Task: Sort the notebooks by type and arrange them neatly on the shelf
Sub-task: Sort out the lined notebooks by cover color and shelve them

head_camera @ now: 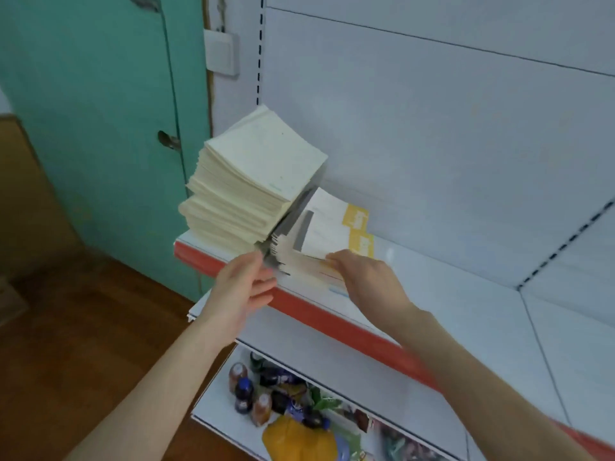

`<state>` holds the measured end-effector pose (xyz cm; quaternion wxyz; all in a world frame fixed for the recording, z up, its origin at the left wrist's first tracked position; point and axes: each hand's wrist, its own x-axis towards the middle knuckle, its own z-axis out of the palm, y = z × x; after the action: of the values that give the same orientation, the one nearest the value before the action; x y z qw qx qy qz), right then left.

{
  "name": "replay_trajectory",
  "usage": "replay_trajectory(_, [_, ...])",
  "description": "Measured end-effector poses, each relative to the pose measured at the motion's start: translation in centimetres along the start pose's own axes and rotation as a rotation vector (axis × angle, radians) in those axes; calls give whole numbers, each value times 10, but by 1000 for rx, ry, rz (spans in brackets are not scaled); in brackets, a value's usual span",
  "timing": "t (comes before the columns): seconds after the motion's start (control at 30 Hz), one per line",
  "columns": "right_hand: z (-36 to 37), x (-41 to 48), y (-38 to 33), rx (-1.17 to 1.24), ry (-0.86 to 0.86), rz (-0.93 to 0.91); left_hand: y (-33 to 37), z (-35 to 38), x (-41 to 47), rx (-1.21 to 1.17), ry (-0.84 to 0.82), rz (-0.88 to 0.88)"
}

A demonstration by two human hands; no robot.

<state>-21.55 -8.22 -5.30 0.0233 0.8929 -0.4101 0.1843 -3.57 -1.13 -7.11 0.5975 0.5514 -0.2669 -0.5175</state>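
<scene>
Door (100, 128), green, closed, at far left; light switch (221, 53) on the wall beside it. Tall stack (253, 181) of cream notebooks sits on the left end of the shelf (466, 311), its layers fanned and leaning, upper part overhanging to the right; judged not yet squared. Left hand (244, 287) is just in front of it, fingers fairly straight and loosely spread, laid against the left edge of the low stack (329, 227), apparently to act as a stop while the pile is trued up. Low stack touches the tall one's base and carries covers with yellow blocks, so a different type kept as its own pile. Right hand (366, 277) rests knuckles-up on top of the low stack, fingers bent down onto the top cover; blur hides whether they pinch it or only press, cannot tell. Red strip (319, 314) runs along the shelf front. Rest of the shelf to the right holds no notebooks, so sorting looks early. Bottles (246, 390) and packets lie on the lower shelf (213, 414).
</scene>
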Motion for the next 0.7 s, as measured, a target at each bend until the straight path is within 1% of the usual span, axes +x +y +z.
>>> replay_trajectory(0.03, [-3,-15,-11,11,91,-35,4,2,2,-98,-38,-85])
replay_trajectory(0.07, [-4,-30,-24,43,130,-74,6,4,3,-162,-86,-142])
replay_trajectory(0.1, [-2,-43,-37,66,133,-117,8,7,1,-172,-141,-186])
replay_trajectory(0.13, [1,-55,-50,62,90,-180,8,9,0,-121,-191,-201])
replay_trajectory(0.2, [0,-70,-70,60,-70,-232,8,7,-3,129,-245,-157])
replay_trajectory(0.23, [-4,-69,-74,132,-141,-207,6,1,-4,241,-239,-125])
replay_trajectory(0.27, [-10,-62,-72,226,-212,-168,5,-6,-4,293,-228,-111])
replay_trajectory(0.3, [-15,-53,-66,342,-245,-109,4,-15,-4,297,-217,-116])
replay_trajectory(0.33, [-16,-40,-58,419,-241,-29,4,-24,-6,263,-216,-133])
replay_trajectory(0.37, [-15,-21,-47,428,-196,72,3,-33,-9,219,-210,-150])
replay_trajectory(0.4, [-11,-1,-33,417,-136,150,2,-42,-11,192,-196,-152])
replay_trajectory(0.43, [-4,20,-22,354,-120,193,2,-52,-13,186,-179,-142])
replay_trajectory(0.47, [3,36,-11,277,-153,229,2,-58,-15,181,-171,-137])
replay_trajectory(0.57, [32,66,15,110,-352,279,0,-75,-22,211,-151,-121])
replay_trajectory(0.63, [42,68,18,83,-400,258,-3,-83,-25,208,-145,-127])
replay_trajectory(0.7, [41,63,15,31,-361,178,-6,-86,-26,173,-142,-134])
